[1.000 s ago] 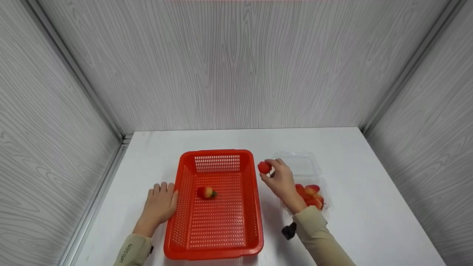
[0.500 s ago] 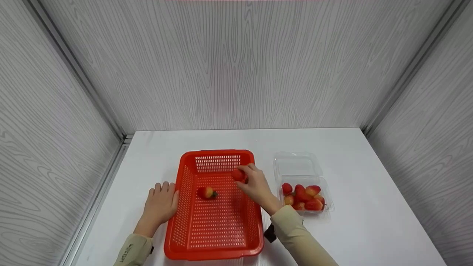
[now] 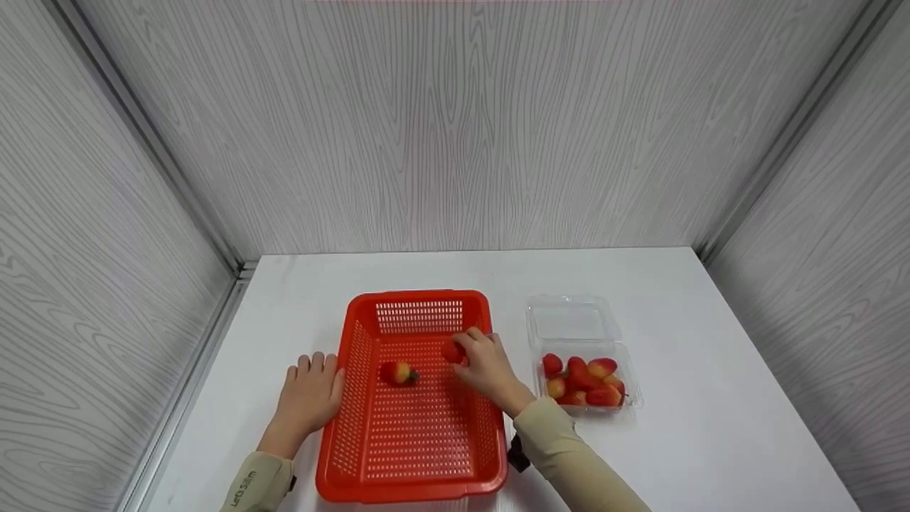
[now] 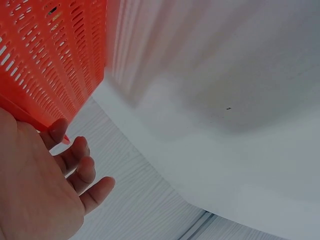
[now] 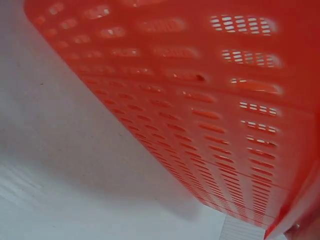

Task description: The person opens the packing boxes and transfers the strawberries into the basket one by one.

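Observation:
A red plastic basket (image 3: 412,491) with slotted sides stands on the white table. Inside it lies a red-and-yellow fruit (image 3: 398,372) with a green end. My right hand (image 3: 490,366) reaches over the basket's right side and pinches a small red fruit (image 3: 451,351) between thumb and fingers, low in the basket; whether that fruit touches the bottom I cannot tell. At the left rim rests my left hand (image 3: 309,398), fingers loosely extended outside the basket (image 4: 55,55) in the left wrist view. The basket wall (image 5: 175,100) hides most of my right hand from the right wrist view.
Right of the basket, a clear hinged plastic box (image 3: 574,318) lies with its lid folded back. Several red and yellowish fruits (image 3: 581,374) fill its near half. Grey wood-grain panels (image 3: 455,128) enclose the table at the back and both sides.
My right hand has carried the red fruit leftward from beside the plastic box over the rim, then slightly lower into the basket. The left hand has stayed on the rim.

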